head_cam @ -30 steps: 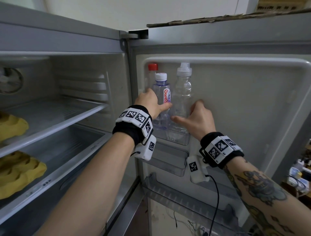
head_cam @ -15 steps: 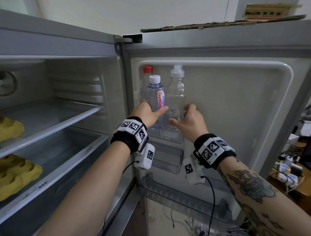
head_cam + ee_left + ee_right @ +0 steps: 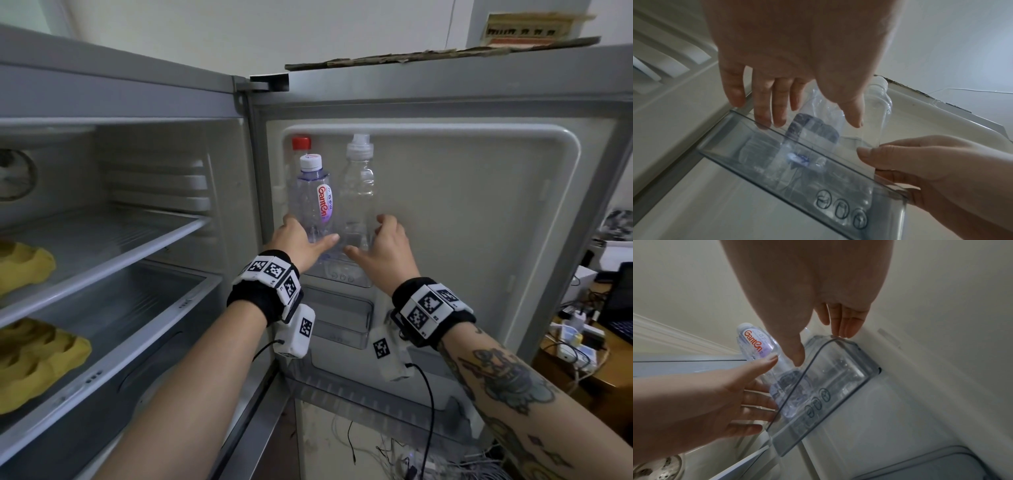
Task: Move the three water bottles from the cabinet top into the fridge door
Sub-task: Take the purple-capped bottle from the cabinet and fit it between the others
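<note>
Three water bottles stand upright in the clear door bin [image 3: 346, 279] at the top of the open fridge door [image 3: 462, 219]. We log them from the hinge side outward: a red-capped bottle [image 3: 301, 143] at the back, mostly hidden; a white-capped Ganten bottle [image 3: 312, 198] in front of it; and a clear label-free bottle [image 3: 359, 192] with a translucent sports cap just beside it. The Ganten bottle and the clear bottle stand close together; whether they touch we cannot tell.

Our left hand [image 3: 298, 245] sits at the lower body of the Ganten bottle. In the left wrist view its fingers [image 3: 764, 104] are straight and spread, not wrapped round anything; the tips hang over the bin's front rim. In the right wrist view its thumb lies against the label's lower edge. We record this hand as relaxed and holding nothing.

Our right hand [image 3: 385, 246] sits at the lower body of the clear bottle. Its fingers [image 3: 844, 321] are extended toward the door liner behind the bin and its thumb points down at the rim, apart from the fingers. No clamp on the bottle is visible.

Further out: the bin front carries three small round icons. A second, smaller clear bin [image 3: 342, 322] sits below the first. In the fridge compartment, yellow egg trays [image 3: 30, 359] lie on the wire shelves at left. A sheet of cardboard [image 3: 442, 54] rests on top of the door.
</note>
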`<act>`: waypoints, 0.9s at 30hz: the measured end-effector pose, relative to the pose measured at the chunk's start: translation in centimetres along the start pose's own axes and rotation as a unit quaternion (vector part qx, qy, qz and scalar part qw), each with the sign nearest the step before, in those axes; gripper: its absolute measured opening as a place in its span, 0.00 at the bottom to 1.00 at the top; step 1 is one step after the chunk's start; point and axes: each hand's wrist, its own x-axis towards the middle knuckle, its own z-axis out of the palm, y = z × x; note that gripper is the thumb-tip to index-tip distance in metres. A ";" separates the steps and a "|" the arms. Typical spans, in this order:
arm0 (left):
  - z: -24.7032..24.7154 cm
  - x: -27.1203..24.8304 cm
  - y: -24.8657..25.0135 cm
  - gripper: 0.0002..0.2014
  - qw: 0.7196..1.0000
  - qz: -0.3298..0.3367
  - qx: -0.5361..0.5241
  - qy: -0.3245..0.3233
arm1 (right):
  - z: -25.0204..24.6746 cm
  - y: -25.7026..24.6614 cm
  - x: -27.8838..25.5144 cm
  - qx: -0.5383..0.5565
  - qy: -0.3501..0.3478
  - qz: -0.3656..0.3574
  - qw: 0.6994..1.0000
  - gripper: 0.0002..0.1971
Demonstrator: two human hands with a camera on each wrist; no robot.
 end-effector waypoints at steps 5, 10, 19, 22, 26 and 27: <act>0.2 -0.9 -0.8 0.41 1.000 0.009 -0.002 0.027 | -0.5 0.1 -1.0 -0.033 0.013 0.002 0.999 0.41; 0.9 -2.5 -1.2 0.34 0.994 0.026 0.024 0.104 | -1.1 0.4 -2.5 -0.056 0.036 0.014 0.998 0.39; 3.4 -6.2 0.9 0.14 0.988 0.113 -0.107 0.022 | -2.9 2.3 -6.4 -0.099 0.059 0.064 0.991 0.37; 5.0 -7.5 1.6 0.11 0.983 0.131 -0.131 -0.008 | -4.0 3.5 -7.8 -0.110 0.071 0.083 0.988 0.36; 7.1 -9.0 3.0 0.11 0.979 0.156 -0.120 -0.048 | -6.8 6.0 -9.0 -0.133 0.099 0.106 0.981 0.35; 7.6 -9.3 3.5 0.12 0.979 0.161 -0.114 -0.058 | -7.6 6.7 -9.1 -0.133 0.111 0.111 0.979 0.35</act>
